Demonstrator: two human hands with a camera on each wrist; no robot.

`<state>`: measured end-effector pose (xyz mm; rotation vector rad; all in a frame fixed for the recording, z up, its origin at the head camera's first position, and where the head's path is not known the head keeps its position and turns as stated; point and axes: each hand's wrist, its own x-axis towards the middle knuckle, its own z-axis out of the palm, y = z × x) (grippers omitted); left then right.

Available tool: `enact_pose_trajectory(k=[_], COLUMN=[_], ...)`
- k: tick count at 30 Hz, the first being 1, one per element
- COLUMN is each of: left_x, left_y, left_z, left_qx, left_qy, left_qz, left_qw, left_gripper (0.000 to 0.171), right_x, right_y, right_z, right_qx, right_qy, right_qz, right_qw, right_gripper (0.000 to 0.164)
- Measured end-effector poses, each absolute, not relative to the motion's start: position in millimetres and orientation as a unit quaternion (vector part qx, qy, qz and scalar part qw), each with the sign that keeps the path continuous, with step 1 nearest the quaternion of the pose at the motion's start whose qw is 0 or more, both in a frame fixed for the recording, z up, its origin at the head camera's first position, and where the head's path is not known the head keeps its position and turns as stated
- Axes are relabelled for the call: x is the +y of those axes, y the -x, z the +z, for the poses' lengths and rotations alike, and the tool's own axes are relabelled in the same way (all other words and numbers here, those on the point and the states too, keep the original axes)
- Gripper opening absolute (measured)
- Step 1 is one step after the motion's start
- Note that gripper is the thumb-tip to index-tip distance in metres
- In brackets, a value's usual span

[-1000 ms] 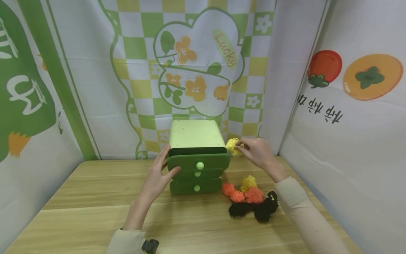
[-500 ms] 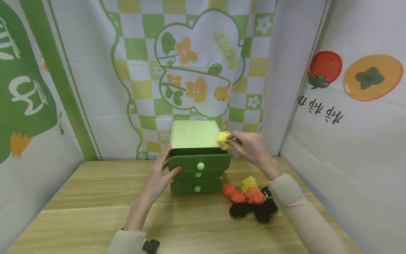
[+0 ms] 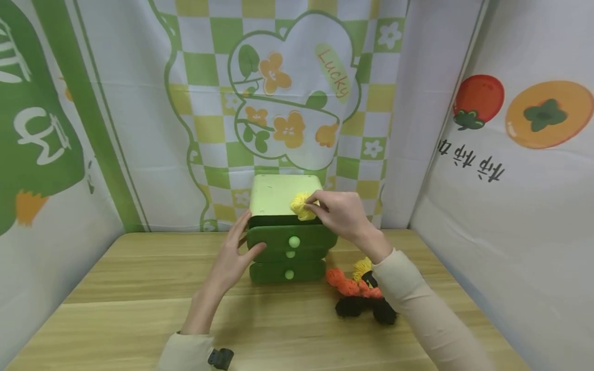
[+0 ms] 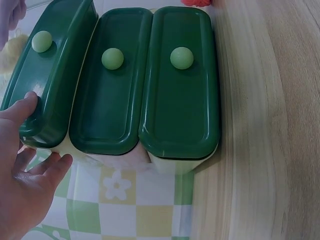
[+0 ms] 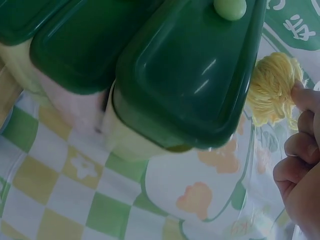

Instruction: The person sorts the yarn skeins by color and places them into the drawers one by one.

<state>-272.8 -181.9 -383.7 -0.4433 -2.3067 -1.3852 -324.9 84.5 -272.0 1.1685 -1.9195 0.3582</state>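
A small green chest of drawers [image 3: 285, 193] stands on the table, its top drawer [image 3: 269, 236] pulled out a little. My left hand [image 3: 227, 260] holds that drawer's left end. The thumb [image 4: 25, 107] lies on the drawer front, and the other fingers bend against its side. Above the drawer's gap, my right hand [image 3: 341, 214] pinches a yellow yarn ball [image 3: 300, 206] between thumb and fingertips. In the right wrist view the yellow yarn ball [image 5: 275, 90] appears beyond the drawer's edge. Both lower drawers [image 4: 112, 100] are pushed in.
Right of the chest lie orange yarn balls [image 3: 345, 286], another yellow yarn ball [image 3: 362, 268] and black yarn bundles [image 3: 350, 306], partly hidden by my right forearm. A printed curtain [image 3: 213, 129] hangs behind the table [image 3: 153, 288].
My right hand has carried the yellow yarn ball leftward, from beside the chest to over the front of its top. My left hand stays on the drawer.
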Motion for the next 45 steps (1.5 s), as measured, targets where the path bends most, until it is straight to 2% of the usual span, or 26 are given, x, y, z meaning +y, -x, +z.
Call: enact_pose_trajectory(k=[12,23,41,45], left_x=[-182,-181,-184,-184], left_y=[273,273,274,274], left_z=[-385,-385,-384,-384], left_qx=[-0.83,-0.83,-0.833,-0.836], left_qy=[0.163,0.165,0.165,0.162], left_qz=[-0.491,-0.489,-0.482,-0.477], left_qw=[0.209,0.211,0.216,0.216], left_gripper=[0.084,0.084,0.085,0.084], right_x=[55,37,23,26], right_y=[315,307,300,299], right_z=[-280,-282,-281,-280], right_qx=[-0.824,-0.85,-0.877,-0.863], right_qy=[-0.419,-0.392,-0.388,-0.399], right_qz=[0.133,0.117,0.107,0.128], right_qw=[0.357,0.332,0.264,0.281], right_gripper=[0.005,0.004,0.011,0.014])
